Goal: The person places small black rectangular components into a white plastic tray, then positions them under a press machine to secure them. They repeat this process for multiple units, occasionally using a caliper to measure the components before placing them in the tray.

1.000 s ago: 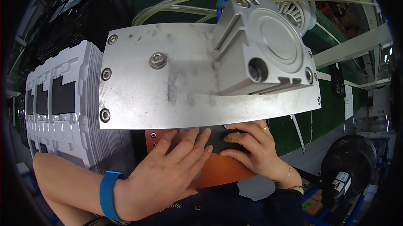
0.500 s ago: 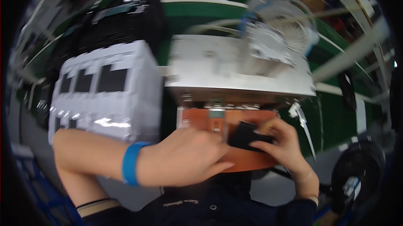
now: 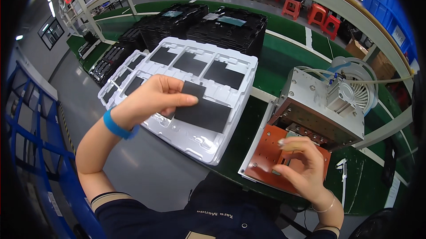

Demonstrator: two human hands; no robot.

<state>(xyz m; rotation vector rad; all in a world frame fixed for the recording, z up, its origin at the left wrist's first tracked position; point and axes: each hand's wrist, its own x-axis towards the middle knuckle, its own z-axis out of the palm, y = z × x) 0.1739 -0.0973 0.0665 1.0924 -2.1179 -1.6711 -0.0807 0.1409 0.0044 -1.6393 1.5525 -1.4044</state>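
My left hand (image 3: 155,97), with a blue wristband, pinches a flat dark grey L-shaped sheet (image 3: 206,114) between thumb and fingers. It holds the sheet over the near side of a white moulded tray (image 3: 199,150). Similar dark sheets (image 3: 224,74) lie in several of the tray's pockets. My right hand (image 3: 304,163) hovers over the orange plate (image 3: 262,150) of a metal bench press (image 3: 306,92). Its thumb and fingers are curved apart with nothing visible between them. The hand covers part of the plate.
Black stacked trays (image 3: 230,23) stand behind the white tray on the green bench. A caliper-like tool (image 3: 343,172) lies right of the press. A round clear-housed fan (image 3: 361,88) sits behind the press. A pale frame post (image 3: 390,128) rises at right, and blue racking (image 3: 35,141) stands at left.
The view has turned left. My left hand has moved from the orange plate to the white tray and now holds a dark sheet. My right hand no longer holds the black piece.
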